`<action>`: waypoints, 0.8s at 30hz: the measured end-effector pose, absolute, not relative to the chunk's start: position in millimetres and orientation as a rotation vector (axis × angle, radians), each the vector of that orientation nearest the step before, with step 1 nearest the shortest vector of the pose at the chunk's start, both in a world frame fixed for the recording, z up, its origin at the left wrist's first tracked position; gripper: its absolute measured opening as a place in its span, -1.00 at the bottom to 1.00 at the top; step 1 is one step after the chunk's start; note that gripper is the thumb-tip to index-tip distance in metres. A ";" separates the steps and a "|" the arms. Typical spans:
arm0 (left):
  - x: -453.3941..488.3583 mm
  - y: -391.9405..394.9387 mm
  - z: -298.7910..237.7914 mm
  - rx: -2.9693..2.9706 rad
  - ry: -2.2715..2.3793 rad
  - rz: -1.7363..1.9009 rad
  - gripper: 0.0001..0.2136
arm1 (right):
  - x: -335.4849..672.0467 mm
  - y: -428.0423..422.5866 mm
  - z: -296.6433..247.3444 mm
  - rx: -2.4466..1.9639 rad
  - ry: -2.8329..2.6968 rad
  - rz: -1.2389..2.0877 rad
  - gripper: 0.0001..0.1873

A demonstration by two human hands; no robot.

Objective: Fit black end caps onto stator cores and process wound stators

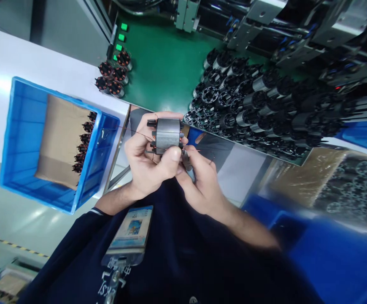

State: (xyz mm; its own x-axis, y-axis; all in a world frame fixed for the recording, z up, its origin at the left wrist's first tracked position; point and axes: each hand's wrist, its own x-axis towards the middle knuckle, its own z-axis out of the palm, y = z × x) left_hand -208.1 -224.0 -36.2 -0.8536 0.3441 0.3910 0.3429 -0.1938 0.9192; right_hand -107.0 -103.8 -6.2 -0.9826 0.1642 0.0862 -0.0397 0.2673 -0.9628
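stator core (pixel 167 134), laminated steel with black plastic end caps and thin copper leads, is held up in front of the chest, above the bench edge. judged handling: stiff and dense, fairly heavy for its size, perhaps slick on the steel. the fine leads look the fragile part, easy to kink or snag, so the safest hold is around the steel body, clear of them.

left hand (pixel 142 162) is clenched around the core, thumb (pixel 172 155) pressed on its near side. right hand (pixel 201 181) grips blue-handled pliers (pixel 188 169), their tips close to the core's end among the leads.

about: green bench mat (pixel 161 71) crowded with black motor parts (pixel 243 101); blue plastic crate (pixel 44 143) lined with cardboard (pixel 61 139).

hard to make out: whether the tips hold a wire, as the leads are very fine; the windings are hidden. blue bin (pixel 329 257) at lower right is blurred.
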 end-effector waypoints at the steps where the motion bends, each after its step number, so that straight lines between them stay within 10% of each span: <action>1: -207.1 -224.0 -36.4 0.839 1.981 2.277 -0.65 | -106.8 -104.2 -7.2 -0.116 -2.358 1.810 -0.91; 12: -204.9 -227.5 -36.7 0.648 2.065 2.147 -0.61 | -104.4 -106.3 -18.9 -0.331 -2.341 1.948 -0.87; 24: -202.1 -275.1 -173.8 -0.053 2.309 1.886 -0.34 | -118.2 -98.3 -149.5 -0.799 -2.781 1.932 -0.66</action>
State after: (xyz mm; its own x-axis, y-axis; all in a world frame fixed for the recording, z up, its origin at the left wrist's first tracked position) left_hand -202.1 -275.1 -173.8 -0.9867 0.0727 -0.1453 -0.1279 0.2043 0.9705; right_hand -118.2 -98.3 -149.5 -0.8410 0.1728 -0.5126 0.5407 0.2983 -0.7865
